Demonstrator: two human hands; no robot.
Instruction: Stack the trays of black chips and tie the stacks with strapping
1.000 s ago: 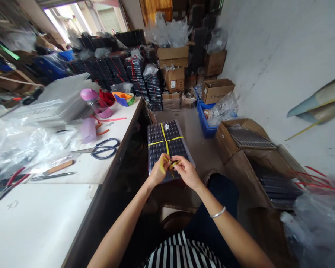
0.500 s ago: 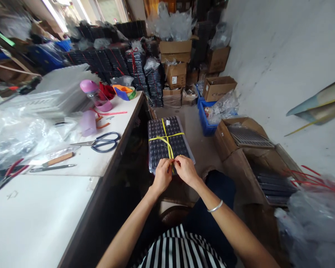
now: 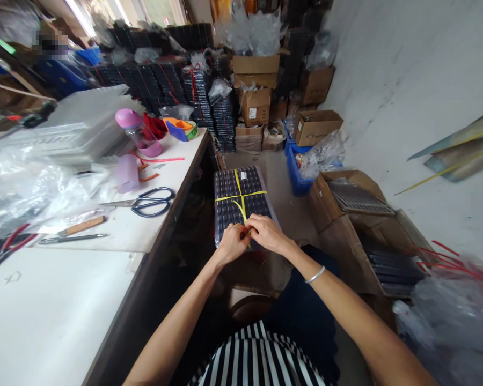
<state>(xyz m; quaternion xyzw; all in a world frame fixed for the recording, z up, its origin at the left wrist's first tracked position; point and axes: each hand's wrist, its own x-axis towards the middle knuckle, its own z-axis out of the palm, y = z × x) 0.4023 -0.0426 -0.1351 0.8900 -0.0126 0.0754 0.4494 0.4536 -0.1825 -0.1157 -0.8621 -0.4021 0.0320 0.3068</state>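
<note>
A stack of black trays (image 3: 224, 214) with small raised cells and clear plastic edges stands low in front of me, beside the table. Yellow strapping ribbon (image 3: 242, 188) crosses its top both ways, with a loose end lying over the crossing. At the near edge of the stack my left hand (image 3: 233, 242) pinches the ribbon. My right hand (image 3: 264, 231) meets it there, fingers closed on the same ribbon. The fingertips hide the exact spot where the ribbon is held. A silver bangle circles my right wrist.
On the white table (image 3: 64, 300) to my left lie scissors (image 3: 153, 202), a wooden-handled knife (image 3: 84, 225), pliers (image 3: 14, 244) and a pink-lidded bottle (image 3: 139, 131). Cardboard boxes (image 3: 334, 201) and a blue crate (image 3: 300, 179) line the wall on the right. Tied tray stacks (image 3: 197, 102) stand behind.
Both hands have stayed at the near edge of the stack, with the right hand shifting slightly up and over the left. The loose ribbon end has changed its lie.
</note>
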